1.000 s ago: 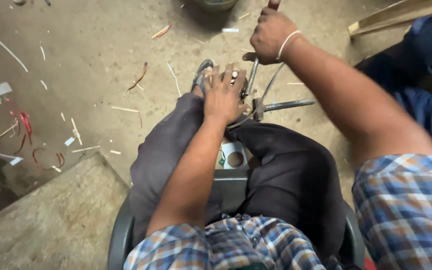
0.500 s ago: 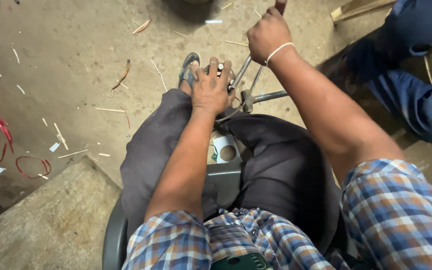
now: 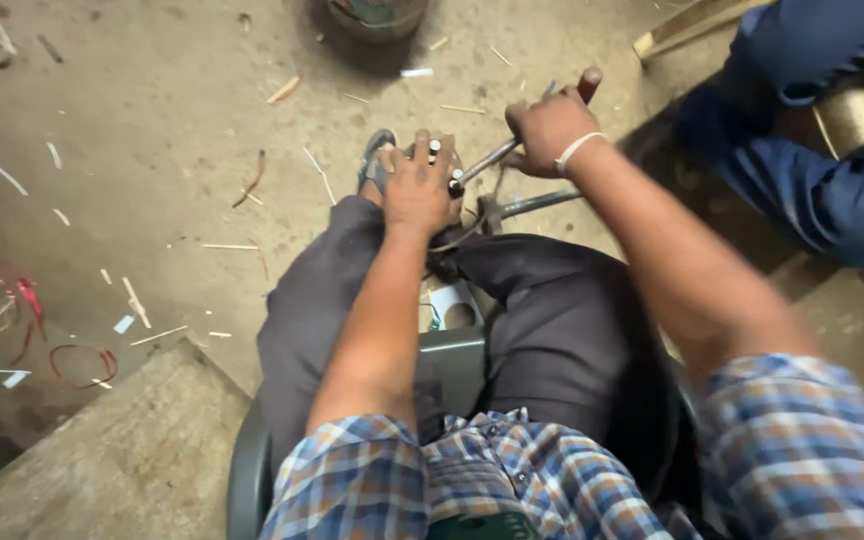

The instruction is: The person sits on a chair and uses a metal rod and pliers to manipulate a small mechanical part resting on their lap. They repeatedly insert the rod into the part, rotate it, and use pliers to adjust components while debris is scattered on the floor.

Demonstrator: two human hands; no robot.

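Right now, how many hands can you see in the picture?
2. The left hand presses on a small metal part between the knees; the right hand grips a lever handle farther right. The neighbour's hands are hidden.

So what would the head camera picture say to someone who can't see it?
A seated person's right hand grips the red-tipped lever of a small metal tool, while the left hand presses down on the tool's front, above a dusty floor littered with scraps.

Wood splinters [image 3: 137, 300] and red wire loops [image 3: 80, 362] litter the concrete floor [image 3: 152, 120] beside a grey plastic chair [image 3: 250, 478].
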